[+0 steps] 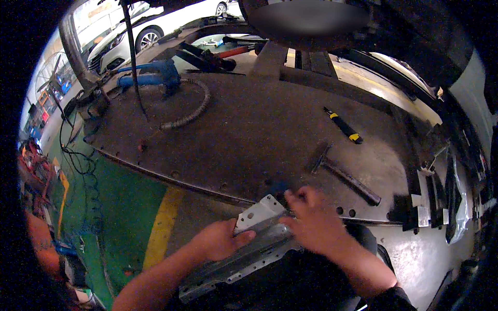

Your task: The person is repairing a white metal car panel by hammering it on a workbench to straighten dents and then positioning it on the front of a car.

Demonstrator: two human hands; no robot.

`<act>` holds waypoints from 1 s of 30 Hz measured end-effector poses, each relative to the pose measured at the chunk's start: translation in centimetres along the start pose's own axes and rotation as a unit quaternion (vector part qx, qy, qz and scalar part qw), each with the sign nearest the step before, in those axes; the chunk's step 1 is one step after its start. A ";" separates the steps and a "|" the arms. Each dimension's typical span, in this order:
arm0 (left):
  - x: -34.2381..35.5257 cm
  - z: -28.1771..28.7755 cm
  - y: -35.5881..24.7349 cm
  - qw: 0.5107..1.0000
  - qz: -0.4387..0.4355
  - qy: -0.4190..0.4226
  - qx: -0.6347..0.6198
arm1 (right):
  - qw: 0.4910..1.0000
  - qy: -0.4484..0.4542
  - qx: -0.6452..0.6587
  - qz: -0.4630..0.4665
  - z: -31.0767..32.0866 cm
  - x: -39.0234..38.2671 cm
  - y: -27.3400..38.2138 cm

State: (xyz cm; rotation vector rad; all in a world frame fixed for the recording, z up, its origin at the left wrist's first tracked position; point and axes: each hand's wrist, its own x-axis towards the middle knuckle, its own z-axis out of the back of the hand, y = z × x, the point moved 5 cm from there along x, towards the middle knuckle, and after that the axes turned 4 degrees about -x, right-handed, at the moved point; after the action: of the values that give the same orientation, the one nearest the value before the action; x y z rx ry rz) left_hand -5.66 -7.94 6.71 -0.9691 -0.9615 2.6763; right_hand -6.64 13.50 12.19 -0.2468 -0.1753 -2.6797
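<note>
A long silver sheet-metal bracket (pixel 259 228) with bent flanges and several holes lies tilted in front of me, its far end close to the bench's front edge. My left hand (pixel 220 239) is closed on its left side, with the thumb lying across the metal. At the far right corner, my right hand (pixel 316 220) grips the bracket, thumb on the metal and fingers curled. A small dark bluish patch shows beside those fingertips; I cannot tell what it is. Just beyond my right hand, a hammer (pixel 350 181) rests on the brown metal workbench (pixel 244 135).
A yellow-and-black utility knife (pixel 343 126) lies farther back on the bench. At the far left stands a blue clamp-like tool (pixel 150 78) with a ribbed hose (pixel 199 111). Black parts (pixel 420 207) line the right end. Cables (pixel 70 140) hang left, and a white car (pixel 140 41) stands beyond.
</note>
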 end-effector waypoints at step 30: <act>0.2 0.3 0.1 1.000 -0.013 0.007 -0.024 | 0.952 0.293 0.089 0.014 3.3 -0.1 -2.9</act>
State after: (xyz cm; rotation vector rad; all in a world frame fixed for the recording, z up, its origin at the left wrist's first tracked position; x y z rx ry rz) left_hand -6.01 -8.13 6.74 -0.9750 -1.0341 2.6334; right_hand -7.37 16.62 15.19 0.5942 -0.2203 -2.5593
